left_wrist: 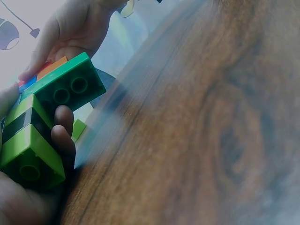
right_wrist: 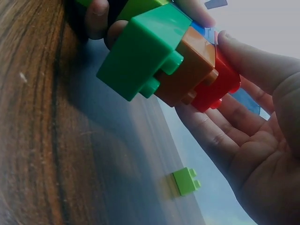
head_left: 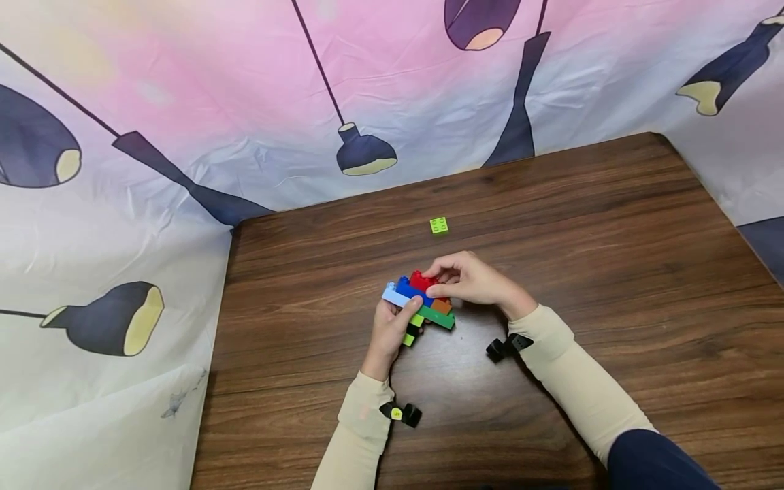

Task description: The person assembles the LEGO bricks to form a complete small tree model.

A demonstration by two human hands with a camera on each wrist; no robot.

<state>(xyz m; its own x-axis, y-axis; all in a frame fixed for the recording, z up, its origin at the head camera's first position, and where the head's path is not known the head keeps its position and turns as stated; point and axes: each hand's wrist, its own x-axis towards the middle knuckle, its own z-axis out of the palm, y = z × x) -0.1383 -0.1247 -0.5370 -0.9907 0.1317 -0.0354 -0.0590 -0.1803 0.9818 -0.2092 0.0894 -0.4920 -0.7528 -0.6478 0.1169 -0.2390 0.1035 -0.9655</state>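
A joined build of toy bricks is held up over the table between both hands. Its long green brick (head_left: 442,319) carries an orange brick (right_wrist: 192,61), with light blue (head_left: 394,297), blue (head_left: 409,292) and red (head_left: 420,280) bricks further along. Below the green one hangs a stem of lime (left_wrist: 35,150) and black bricks. My left hand (head_left: 387,331) grips the build, fingers curled round the stem and thumb across its front. With thumb and fingers, my right hand (head_left: 474,280) pinches the red brick at the build's upper end. Fingers partly cover the red and blue bricks.
A single lime brick (head_left: 439,225) sits studs up on the brown wooden table (head_left: 306,286), beyond the hands. Printed cloth (head_left: 245,102) hangs behind the table and along its left side. Each wrist wears a small black camera (head_left: 409,414).
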